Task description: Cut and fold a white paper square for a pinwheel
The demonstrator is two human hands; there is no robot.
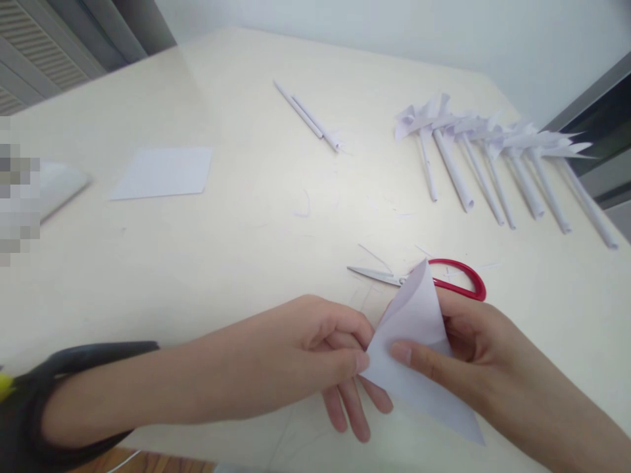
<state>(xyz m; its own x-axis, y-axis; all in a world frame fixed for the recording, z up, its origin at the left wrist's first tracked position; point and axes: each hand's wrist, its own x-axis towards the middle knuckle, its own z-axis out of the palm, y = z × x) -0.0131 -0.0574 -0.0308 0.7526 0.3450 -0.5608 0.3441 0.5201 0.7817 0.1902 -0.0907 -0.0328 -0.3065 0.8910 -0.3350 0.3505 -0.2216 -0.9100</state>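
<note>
- a cream table (246,230) fills the frame, with a pale wall along the top.
- the middle of the table lies bare.
- low centre: my left hand (315,355) pinches the folded paper (419,355) at its left edge, and my right hand (473,341) grips its right side, thumb on top.
- one pair of red scissors (458,279) lies just behind the paper.
- one flat sheet (162,172) upper left, two thin rolls (308,118) top centre, about seven pinwheels (493,164) upper right.

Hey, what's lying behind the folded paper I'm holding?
Behind the folded paper, red-handled scissors lie on the table. Their blades and one handle loop show; the middle is covered by the paper's tip.
</note>
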